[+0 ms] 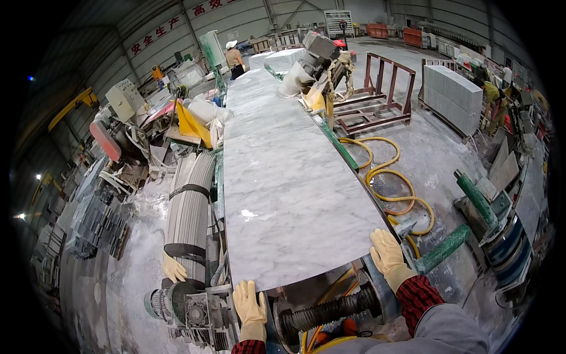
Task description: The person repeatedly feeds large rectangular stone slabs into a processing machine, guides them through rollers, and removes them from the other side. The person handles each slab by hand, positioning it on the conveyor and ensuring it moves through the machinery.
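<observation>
A long grey-veined white marble slab (289, 171) lies flat on a machine bed and stretches away from me. Both my hands wear cream gloves with red-and-black checked cuffs. At the slab's near left corner rests my left hand (250, 308), its fingers stretched forward and its palm down. My right hand (388, 256) lies at the near right corner, fingers extended over the edge. Neither hand is wrapped round anything that I can see. Below the slab's near edge, between my hands, is a dark ribbed roller (330, 310).
Left of the slab are a strapped, pleated grey bundle (190, 218), another cream glove (174, 268) and a motor (168, 304). A yellow hose (407, 189) coils on the right floor near a brown metal rack (377, 97). A person in a white cap (234, 59) stands beyond.
</observation>
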`<state>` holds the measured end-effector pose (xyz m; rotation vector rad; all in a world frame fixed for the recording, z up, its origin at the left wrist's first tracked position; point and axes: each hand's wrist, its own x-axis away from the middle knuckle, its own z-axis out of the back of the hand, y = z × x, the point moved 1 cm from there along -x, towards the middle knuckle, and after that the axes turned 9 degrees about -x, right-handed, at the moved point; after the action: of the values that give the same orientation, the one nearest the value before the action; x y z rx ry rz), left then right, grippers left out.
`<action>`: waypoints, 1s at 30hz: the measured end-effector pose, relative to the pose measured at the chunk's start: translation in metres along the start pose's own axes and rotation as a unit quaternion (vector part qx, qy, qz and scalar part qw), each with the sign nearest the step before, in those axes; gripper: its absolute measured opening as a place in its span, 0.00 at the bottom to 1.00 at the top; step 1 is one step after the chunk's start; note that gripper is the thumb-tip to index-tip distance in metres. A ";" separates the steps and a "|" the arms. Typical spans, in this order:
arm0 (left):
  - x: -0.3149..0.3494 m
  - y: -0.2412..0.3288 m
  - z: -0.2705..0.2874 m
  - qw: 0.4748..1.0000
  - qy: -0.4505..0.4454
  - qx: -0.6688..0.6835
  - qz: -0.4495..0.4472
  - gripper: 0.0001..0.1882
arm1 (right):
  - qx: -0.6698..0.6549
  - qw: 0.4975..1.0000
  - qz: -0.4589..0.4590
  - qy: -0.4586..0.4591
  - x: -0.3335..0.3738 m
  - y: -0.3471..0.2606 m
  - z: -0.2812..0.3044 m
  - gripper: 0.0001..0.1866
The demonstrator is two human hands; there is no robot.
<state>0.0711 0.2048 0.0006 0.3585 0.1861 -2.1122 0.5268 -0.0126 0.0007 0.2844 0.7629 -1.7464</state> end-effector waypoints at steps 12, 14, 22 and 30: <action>0.002 0.004 0.009 0.999 -0.034 -0.009 0.010 0.30 | -0.006 1.000 -0.001 0.003 0.004 -0.001 0.001 0.27; 0.003 0.004 0.007 0.999 -0.031 -0.020 0.009 0.30 | -0.009 1.000 -0.002 0.004 0.005 -0.001 0.003 0.27; 0.007 0.003 0.008 1.000 -0.026 -0.009 0.007 0.31 | 0.000 1.000 -0.008 -0.003 0.008 -0.004 0.005 0.27; 0.009 0.002 0.009 1.000 -0.020 -0.004 0.004 0.31 | -0.014 1.000 -0.010 0.003 0.008 -0.008 0.007 0.25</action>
<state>0.0668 0.1936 0.0058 0.3124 0.1699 -2.1073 0.5181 -0.0224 0.0044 0.2636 0.7967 -1.7531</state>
